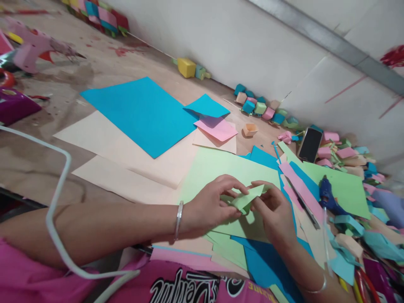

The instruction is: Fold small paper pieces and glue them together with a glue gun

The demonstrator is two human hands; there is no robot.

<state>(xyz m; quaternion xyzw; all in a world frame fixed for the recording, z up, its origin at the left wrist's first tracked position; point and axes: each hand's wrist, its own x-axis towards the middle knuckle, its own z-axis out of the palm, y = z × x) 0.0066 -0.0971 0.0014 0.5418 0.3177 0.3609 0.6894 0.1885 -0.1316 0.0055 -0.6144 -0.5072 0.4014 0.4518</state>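
Observation:
A small folded piece of light green paper [251,198] is held between both hands, above a larger light green sheet [208,168]. My left hand [217,202], with a silver bangle at the wrist, pinches its left end. At the right end, my right hand [274,210] grips it with thumb and fingers. Part of the folded paper is hidden behind my fingers. Beyond the hands lie a small blue paper [208,106], a pink paper square [217,127] and a small peach paper box [250,129].
A large blue sheet [142,113] overlaps peach sheets on the left. Right of my hands are a dark slim tool [303,204], a blue glue gun [328,193] and a phone [311,144]. A pink glue gun [31,48] lies far left. A white cable [58,185] crosses my left arm.

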